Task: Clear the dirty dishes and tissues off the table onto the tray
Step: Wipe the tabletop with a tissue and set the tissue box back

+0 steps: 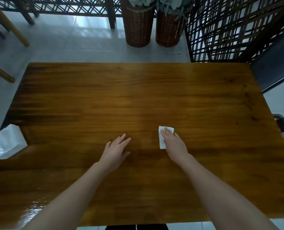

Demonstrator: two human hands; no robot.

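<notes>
A folded white tissue (162, 140) lies flat on the wooden table (138, 100), right of centre. My right hand (174, 143) presses on it with straight fingers and covers most of its right side. My left hand (116, 150) rests flat on the bare wood to the left of the tissue, fingers straight, holding nothing. At the table's right edge a dark tray (283, 125) shows only as a sliver; what it holds is mostly cut off.
A white tissue pack (7, 143) sits at the table's left edge. Beyond the far edge stand two wicker baskets (138, 25) and a dark lattice screen (229, 30). Wooden chair legs (8, 25) are at the upper left. A dark seat (275, 63) is at the right.
</notes>
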